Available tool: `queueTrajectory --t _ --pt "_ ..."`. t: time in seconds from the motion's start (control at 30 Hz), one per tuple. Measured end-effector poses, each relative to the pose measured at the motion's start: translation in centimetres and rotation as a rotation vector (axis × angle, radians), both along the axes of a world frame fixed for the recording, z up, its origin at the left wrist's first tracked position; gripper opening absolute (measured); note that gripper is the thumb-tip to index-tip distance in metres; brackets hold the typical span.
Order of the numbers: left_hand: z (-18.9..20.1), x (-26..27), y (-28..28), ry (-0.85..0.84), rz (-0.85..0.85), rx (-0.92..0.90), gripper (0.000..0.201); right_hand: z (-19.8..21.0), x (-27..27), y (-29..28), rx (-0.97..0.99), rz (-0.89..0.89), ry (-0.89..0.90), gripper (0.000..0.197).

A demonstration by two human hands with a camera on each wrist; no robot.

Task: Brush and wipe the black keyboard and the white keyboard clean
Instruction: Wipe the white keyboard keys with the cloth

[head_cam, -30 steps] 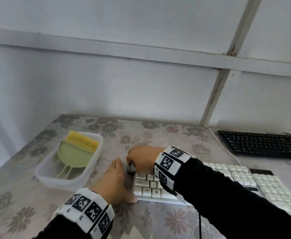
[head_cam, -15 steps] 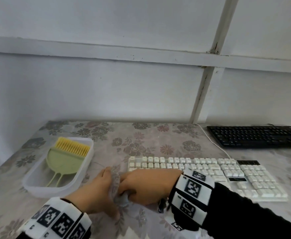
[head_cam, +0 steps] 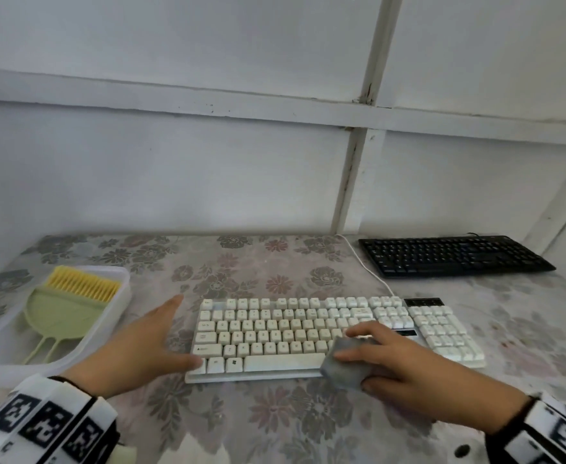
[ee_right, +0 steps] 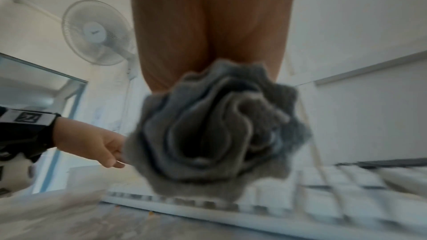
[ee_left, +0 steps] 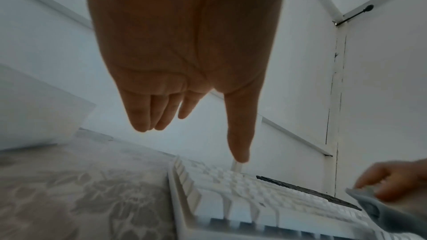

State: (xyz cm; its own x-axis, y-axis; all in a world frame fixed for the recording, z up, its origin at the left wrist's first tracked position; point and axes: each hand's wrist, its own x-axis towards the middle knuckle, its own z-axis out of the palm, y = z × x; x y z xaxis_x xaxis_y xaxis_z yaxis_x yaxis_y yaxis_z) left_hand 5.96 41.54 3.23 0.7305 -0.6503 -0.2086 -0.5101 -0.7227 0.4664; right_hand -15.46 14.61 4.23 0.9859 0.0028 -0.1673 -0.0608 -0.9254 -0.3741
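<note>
Covering the table (head_cam: 274,426) is a plastic cloth printed with faded grey and pink flowers, and it runs back to a plain white wall (head_cam: 174,182) crossed by one flat horizontal batten and a scuffed upright strip right of centre in the head view. At the lower middle of that view lies the white keyboard (head_cam: 301,333), its thin white cable (head_cam: 370,271) trailing away toward the wall. The black keyboard (head_cam: 452,254) sits at the upper right, well apart from the hands and close to the wall. At the left edge stands a shallow clear tray (head_cam: 120,298) holding a pale green dustpan (head_cam: 58,316) with a yellow-bristled brush (head_cam: 82,284) laid in its top end.

The left hand (head_cam: 140,343) is spread flat and relaxed, fingers straight, grasping nothing; its thumb lies against the lower left corner of the white keyboard, which the left wrist view shows from below. The right hand (head_cam: 405,373) is curled round a bunched grey cloth (head_cam: 345,365), pressing it at the keyboard's front edge, right of the long bar key. From the right wrist view the cloth (ee_right: 215,130) hangs in crumpled folds under the palm, just above the blurred keys. In the upper left of that view a white fan (ee_right: 97,32) is fixed on the wall, with a pale framed opening below it.
</note>
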Motion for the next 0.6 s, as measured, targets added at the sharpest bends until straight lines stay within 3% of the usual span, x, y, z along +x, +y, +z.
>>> queueTrajectory --t 0.17,0.27,0.43,0.6 --pt "-0.3 -0.1 -0.7 -0.022 0.097 -0.207 0.079 -0.3 -4.1 -3.5 0.089 -0.205 0.007 0.051" --pt "-0.4 0.0 -1.0 -0.081 0.144 -0.289 0.065 -0.5 -5.6 -4.6 0.103 -0.282 -0.006 0.066" --pt "-0.2 0.0 -0.6 -0.116 0.139 -0.370 0.046 -0.4 -5.9 -4.3 0.220 -0.335 -0.068 0.055" --pt "0.9 2.0 1.3 -0.122 0.070 -0.385 0.051 1.1 -3.6 -1.7 0.351 -0.348 -0.168 0.048"
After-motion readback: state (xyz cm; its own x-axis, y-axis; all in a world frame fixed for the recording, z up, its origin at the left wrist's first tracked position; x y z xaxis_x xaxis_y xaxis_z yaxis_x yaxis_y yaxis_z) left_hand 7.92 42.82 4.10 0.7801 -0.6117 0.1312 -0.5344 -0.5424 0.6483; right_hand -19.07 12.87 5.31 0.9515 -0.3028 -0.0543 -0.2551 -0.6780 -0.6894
